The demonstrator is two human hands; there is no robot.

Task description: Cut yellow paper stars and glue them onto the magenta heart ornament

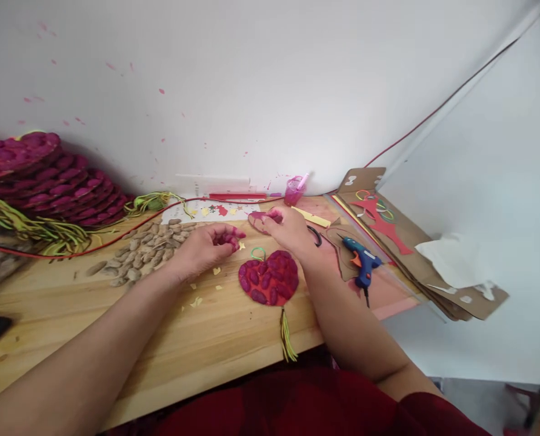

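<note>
My left hand (210, 247) is over the table with fingers pinched together, and a small yellow star cutout (242, 246) shows at its fingertips. My right hand (288, 227) closes on a flat, rounded, magenta-stained piece (258, 222); its exact kind I cannot make out. Both hands have magenta stains on the fingers. Below and between them lies a heart-shaped ornament (270, 280) covered with magenta-painted peanut shells. A green loop (257, 253) sits at its top, and a yellow-green tassel (288, 339) hangs from its lower end. Yellow paper scraps (196, 301) lie near my left wrist.
Unpainted peanuts (137, 254) are piled at left, beside stacked magenta ornaments (65, 181). A blue glue gun (364, 263) and cardboard (388, 230) lie at right. A pink cup (294, 191) stands near the wall. A red cord (160, 219) crosses the table.
</note>
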